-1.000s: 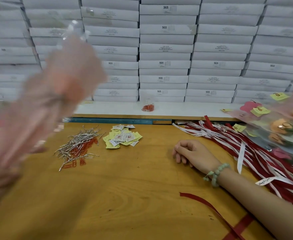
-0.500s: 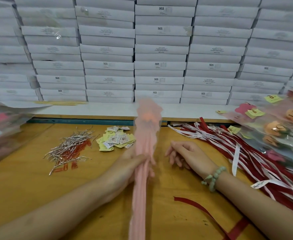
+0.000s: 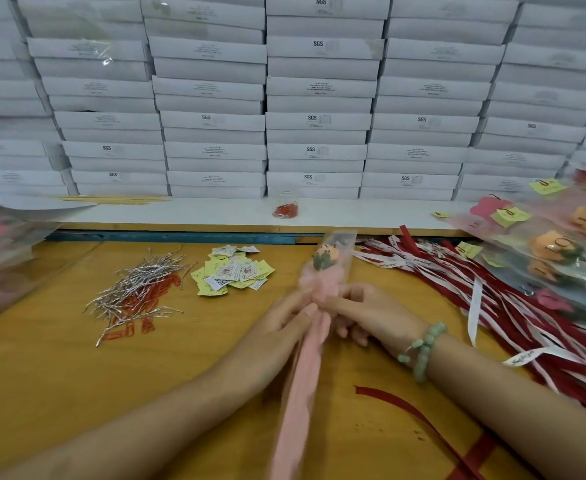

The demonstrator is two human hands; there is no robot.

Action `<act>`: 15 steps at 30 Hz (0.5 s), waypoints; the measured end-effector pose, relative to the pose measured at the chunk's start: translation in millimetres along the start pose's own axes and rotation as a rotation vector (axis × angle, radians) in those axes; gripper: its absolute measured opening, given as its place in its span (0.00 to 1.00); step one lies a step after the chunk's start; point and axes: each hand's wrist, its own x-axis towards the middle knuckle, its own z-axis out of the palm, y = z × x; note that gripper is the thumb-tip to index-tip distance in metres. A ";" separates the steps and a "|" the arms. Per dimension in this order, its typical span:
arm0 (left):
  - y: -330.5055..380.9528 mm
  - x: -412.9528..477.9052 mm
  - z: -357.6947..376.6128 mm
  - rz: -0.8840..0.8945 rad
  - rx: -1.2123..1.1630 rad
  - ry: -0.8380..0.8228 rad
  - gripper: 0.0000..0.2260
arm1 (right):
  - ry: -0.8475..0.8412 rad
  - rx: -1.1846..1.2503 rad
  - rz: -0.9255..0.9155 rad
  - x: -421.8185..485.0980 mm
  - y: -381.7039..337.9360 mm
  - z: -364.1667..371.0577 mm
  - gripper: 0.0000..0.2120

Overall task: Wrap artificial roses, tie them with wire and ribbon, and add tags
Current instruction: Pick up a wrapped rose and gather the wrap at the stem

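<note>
A: Starting at the left: clear bags (image 3: pixel 0 258) heaped at the left edge of the table (image 3: pixel 42 393), then silver wire ties (image 3: pixel 142 285) tangled with red clips (image 3: pixel 125 332), then a small pile of tags (image 3: pixel 234 271) just to the right.
B: And the rose (image 3: pixel 326 260)?
A: Held over the middle — orange head toward the far side, sheathed in a pink wrap (image 3: pixel 307 375) trailing back to the near edge. Hard to tell whether resting on the wood.
B: Hands?
A: Neither spread. Fingers of the left hand (image 3: pixel 284 327) curled round the pink wrap just below the head, thumb pressed on top; right hand (image 3: pixel 371 317) gripping the same stretch from the right side.
B: Handling?
A: Probably very light, soft, a little slippery — thin film over a slim stem. Best taken at the gathered neck under the head, never by the petals or the loose tail. Likely to spring open if slackened before wiring.
B: Further right?
A: Red and white ribbons (image 3: pixel 492 299) fanned across the table, finished roses (image 3: pixel 554 251) piled at the far right.
</note>
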 end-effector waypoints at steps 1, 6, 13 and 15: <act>-1.0 0.1 -1.6 -0.019 -0.117 -0.001 0.16 | -0.006 0.039 -0.002 0.4 1.3 -1.3 0.11; -2.3 4.4 -13.1 -0.148 -0.501 -0.067 0.26 | 0.046 0.257 -0.037 -0.7 5.7 -2.3 0.07; -5.7 7.1 -28.6 -0.204 -0.609 -0.328 0.06 | 0.049 0.273 -0.078 0.1 8.5 -2.5 0.12; -6.0 7.0 -31.3 -0.217 -0.643 -0.363 0.05 | 0.048 0.270 -0.090 0.7 9.8 -2.7 0.14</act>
